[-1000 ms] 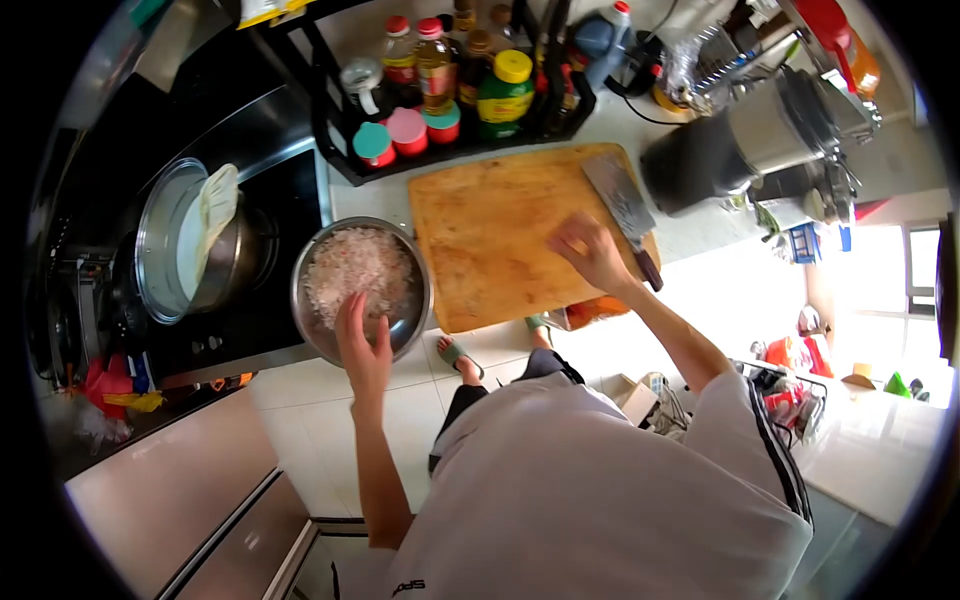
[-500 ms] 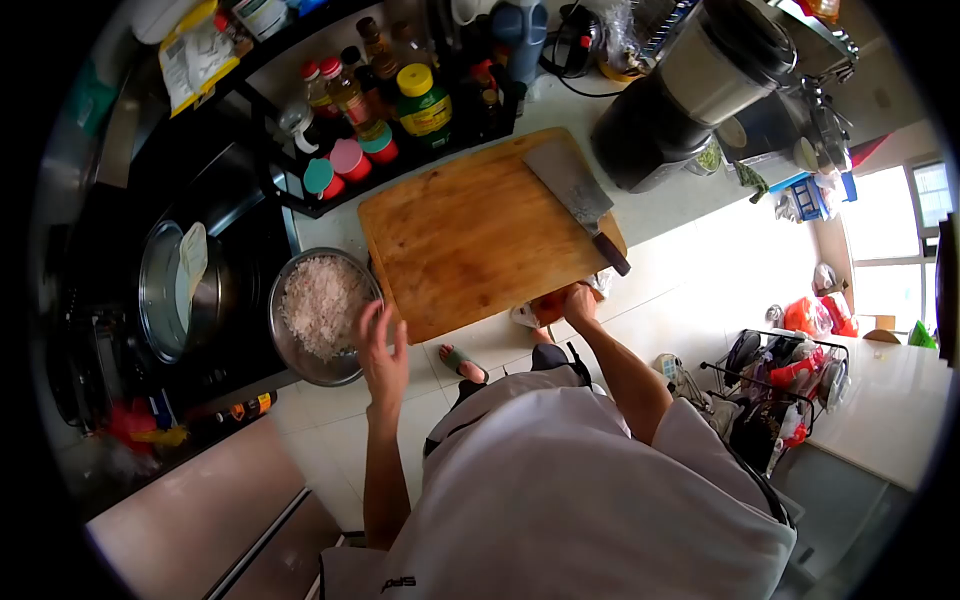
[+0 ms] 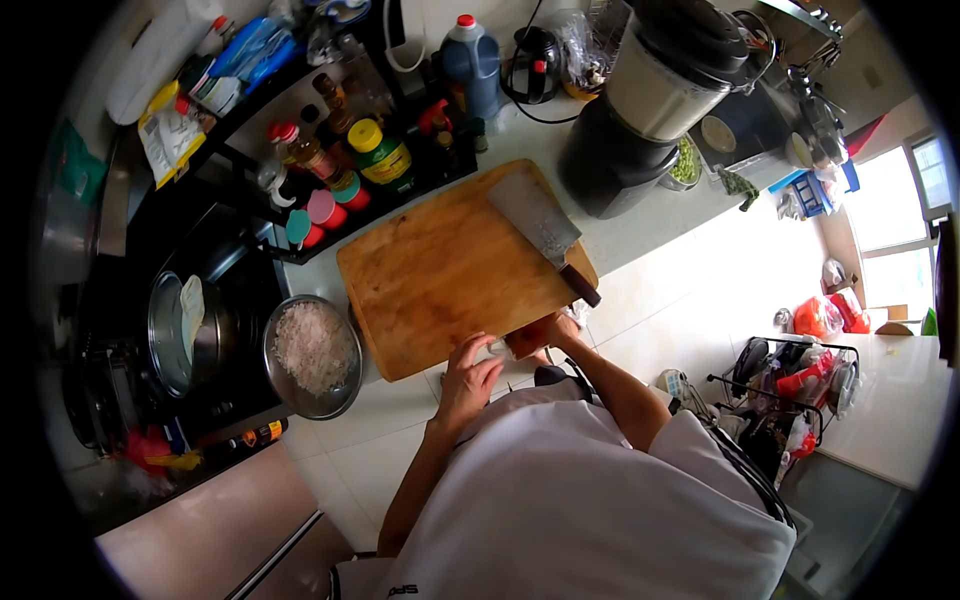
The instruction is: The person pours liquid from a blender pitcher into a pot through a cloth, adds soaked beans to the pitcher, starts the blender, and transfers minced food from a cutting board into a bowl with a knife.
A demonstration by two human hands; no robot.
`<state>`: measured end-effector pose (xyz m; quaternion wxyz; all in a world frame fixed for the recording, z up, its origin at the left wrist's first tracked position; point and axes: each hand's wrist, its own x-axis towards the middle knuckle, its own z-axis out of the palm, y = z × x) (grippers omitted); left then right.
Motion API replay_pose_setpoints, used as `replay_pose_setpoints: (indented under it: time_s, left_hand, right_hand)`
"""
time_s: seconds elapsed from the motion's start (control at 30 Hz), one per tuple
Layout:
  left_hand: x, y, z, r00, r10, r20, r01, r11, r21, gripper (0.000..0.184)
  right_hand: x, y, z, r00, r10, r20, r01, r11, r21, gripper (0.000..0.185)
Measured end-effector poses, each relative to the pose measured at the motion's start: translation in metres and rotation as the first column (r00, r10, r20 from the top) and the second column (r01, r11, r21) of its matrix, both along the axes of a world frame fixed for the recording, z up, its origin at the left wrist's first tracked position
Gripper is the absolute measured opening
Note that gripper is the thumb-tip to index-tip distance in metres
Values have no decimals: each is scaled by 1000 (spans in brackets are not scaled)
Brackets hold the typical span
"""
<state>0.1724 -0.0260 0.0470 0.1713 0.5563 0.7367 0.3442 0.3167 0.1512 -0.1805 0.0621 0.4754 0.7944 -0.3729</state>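
My right hand (image 3: pixel 564 331) is closed on a reddish-brown item (image 3: pixel 527 339) with whitish edges, below the front edge of the wooden cutting board (image 3: pixel 440 275); the board and my fingers hide part of it, so its kind is unclear. My left hand (image 3: pixel 468 382) is at the board's near edge, fingers bent and apart, close to the item's whitish edge. Whether they touch it I cannot tell. A cleaver (image 3: pixel 540 228) lies on the board's right side, its dark handle over the edge. Left of the board, a metal bowl (image 3: pixel 343 398) holds pale, finely chopped food (image 3: pixel 315 347).
Behind the board stand a rack of bottles and jars (image 3: pixel 383 160), a blue jug (image 3: pixel 470 70) and a large blender (image 3: pixel 640 110). On the stove at left is a pot (image 3: pixel 207 335). A wire basket of items (image 3: pixel 790 385) stands at right.
My left hand has moved right, from beside the bowl to the board's near edge by the reddish-brown item. My right hand keeps hold of that item. The camera view has shifted.
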Motion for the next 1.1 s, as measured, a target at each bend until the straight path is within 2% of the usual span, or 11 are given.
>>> replay_pose_setpoints:
  time_s: [0.1, 0.2, 0.37, 0.4, 0.53, 0.63, 0.73, 0.83, 0.87, 0.93, 1.1]
  left_hand:
    - [21, 26, 5, 998, 16, 67, -9, 996, -92, 37]
    - [35, 45, -6, 992, -57, 109, 72, 987, -141, 38]
    - [62, 75, -25, 918, 115, 379, -75, 990, -118, 33]
    - [63, 82, -35, 946, 104, 308, -79, 993, -93, 33]
    - [61, 130, -49, 993, 66, 99, -62, 997, -42, 36]
    - [59, 166, -55, 995, -81, -55, 81, 997, -8, 43]
    - [63, 194, -70, 870, -410, -274, 385, 912, -144, 59]
    - [64, 204, -61, 804, -502, -319, 383, 847, -368, 61]
    - [62, 203, -59, 807, -513, -293, 382, 831, -404, 57]
    - [56, 193, -69, 815, -468, -342, 375, 876, -304, 46]
    - [29, 166, -88, 807, -402, -433, 335, 915, -226, 28]
  right_hand:
    - [-5, 2, 50, 996, 94, -10, -95, 991, -98, 28]
    - [5, -5, -1, 970, 98, -224, -120, 989, -89, 21]
    - [22, 14, 31, 630, 466, -621, -512, 851, 119, 25]
    - [26, 21, 48, 554, 524, -647, -607, 786, 118, 27]
    - [47, 45, 130, 668, 308, -677, -551, 817, -173, 27]
    - [59, 86, 199, 792, 167, -587, -255, 964, -69, 27]
    - [59, 134, 167, 791, 148, -594, -41, 981, 189, 31]
    - [34, 169, 144, 766, 213, -607, -63, 964, 259, 38]
    - [25, 176, 142, 870, 223, -439, -129, 964, 234, 41]
    - [8, 184, 146, 965, 255, -60, -244, 960, 139, 49]
    - [-17, 192, 96, 928, 373, -7, -342, 858, 383, 56]
